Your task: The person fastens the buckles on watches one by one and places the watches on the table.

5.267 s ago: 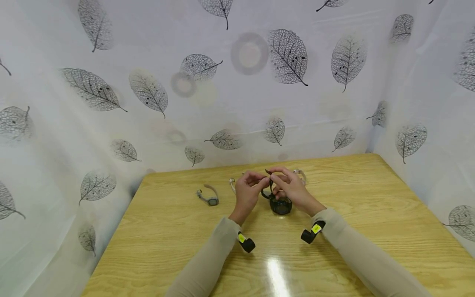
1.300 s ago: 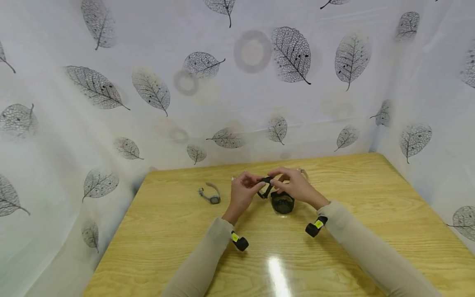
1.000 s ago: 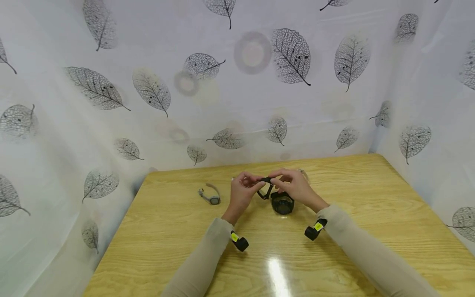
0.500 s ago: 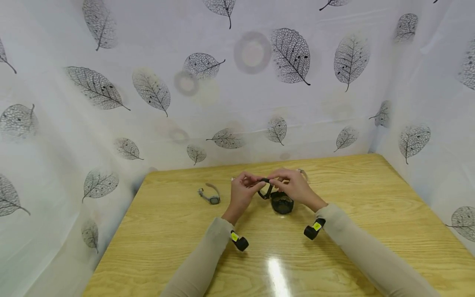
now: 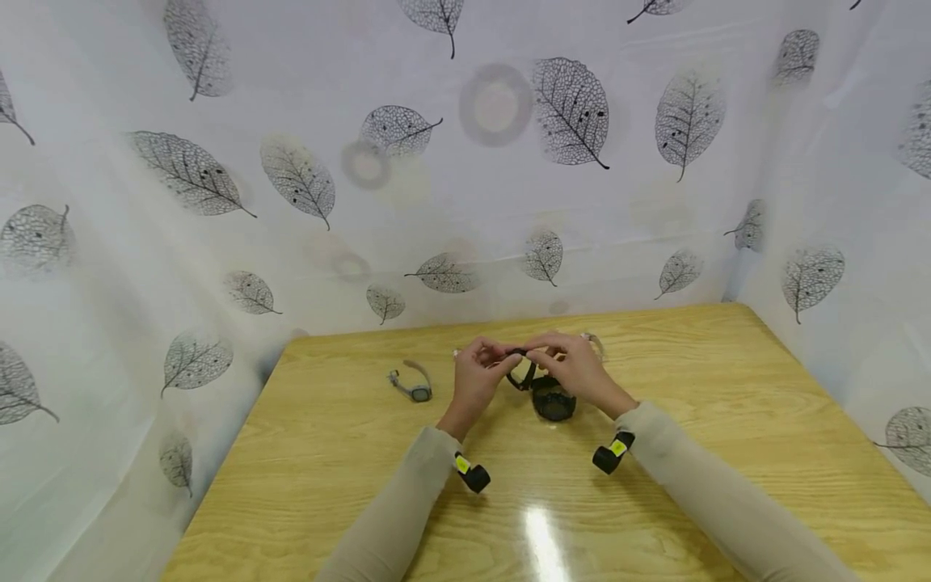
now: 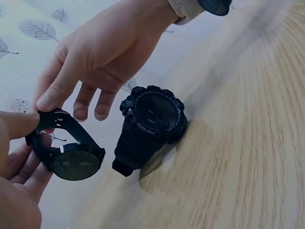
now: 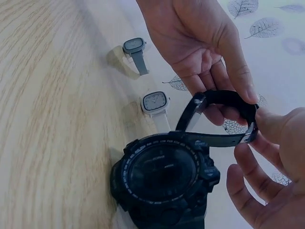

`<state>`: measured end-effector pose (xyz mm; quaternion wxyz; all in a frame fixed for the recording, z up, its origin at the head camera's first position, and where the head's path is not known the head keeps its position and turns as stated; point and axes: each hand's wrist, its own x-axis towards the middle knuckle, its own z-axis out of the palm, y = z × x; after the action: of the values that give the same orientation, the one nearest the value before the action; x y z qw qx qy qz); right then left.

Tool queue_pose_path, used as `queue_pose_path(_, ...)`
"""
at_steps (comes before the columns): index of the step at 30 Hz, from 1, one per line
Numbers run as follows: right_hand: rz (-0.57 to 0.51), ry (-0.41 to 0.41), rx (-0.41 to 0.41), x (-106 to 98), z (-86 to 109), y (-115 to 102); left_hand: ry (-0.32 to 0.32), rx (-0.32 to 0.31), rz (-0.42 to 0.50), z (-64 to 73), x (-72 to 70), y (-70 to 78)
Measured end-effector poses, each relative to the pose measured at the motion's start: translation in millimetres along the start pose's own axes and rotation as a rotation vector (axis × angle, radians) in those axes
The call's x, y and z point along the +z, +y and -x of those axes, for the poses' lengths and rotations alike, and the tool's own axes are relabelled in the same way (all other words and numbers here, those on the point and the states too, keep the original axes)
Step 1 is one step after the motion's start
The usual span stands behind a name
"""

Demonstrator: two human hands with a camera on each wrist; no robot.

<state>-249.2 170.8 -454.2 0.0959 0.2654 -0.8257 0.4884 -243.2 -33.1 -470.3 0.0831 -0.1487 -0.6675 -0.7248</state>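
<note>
A slim black wristwatch [image 6: 75, 165] is raised above the table between my two hands, its strap looped into a ring. My left hand [image 5: 474, 381] pinches the strap [image 7: 214, 139] at its top between thumb and fingers. From the other side, my right hand [image 5: 582, 373] pinches the same part, the thumbs nearly meeting there. Fingertips partly cover the buckle area. Just right of and below the held watch, a chunky black sports watch [image 5: 554, 406] stands on the table with its dial [image 7: 162, 174] tipped toward me.
A grey watch [image 5: 419, 394] lies to the left on the wooden table [image 5: 327, 469]. A white watch [image 7: 155, 101] stands beyond my left hand, mostly hidden in the head view. Behind my right hand sits another pale-strapped watch [image 5: 596, 345]. A leaf-print curtain [image 5: 494, 194] surrounds the table.
About five seconds ago a strap end stuck up between my fingers; now the strap forms a ring with both hands at its top. Over the last second the hands barely move.
</note>
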Motion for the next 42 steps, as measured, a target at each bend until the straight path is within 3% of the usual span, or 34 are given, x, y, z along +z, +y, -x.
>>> queue_pose_path(8,-0.089,0.006,0.047,-2,2.9,-1,0.044,0.007,0.132,-1.1,-1.1,0.6)
queue_pose_path(13,-0.074,-0.003,0.044,1,2.6,0,0.036,-0.003,0.174,-0.8,0.3,2.4)
queue_pose_path(19,-0.024,0.006,0.012,3,1.6,-4,0.037,-0.041,0.168,0.9,2.3,1.3)
queue_pose_path(24,0.007,-0.014,-0.055,3,0.2,-4,0.039,-0.032,0.141,0.7,1.2,-0.1)
queue_pose_path(31,0.024,-0.023,-0.054,2,-1.5,-3,0.025,-0.029,0.139,-0.1,-0.7,-0.2)
queue_pose_path(35,-0.009,-0.011,-0.016,2,-2.2,-4,-0.002,-0.001,0.077,-1.1,-2.2,-0.5)
queue_pose_path(42,-0.072,0.017,0.048,-3,-5.1,-6,-0.103,0.089,-0.115,-1.2,-9.3,0.0)
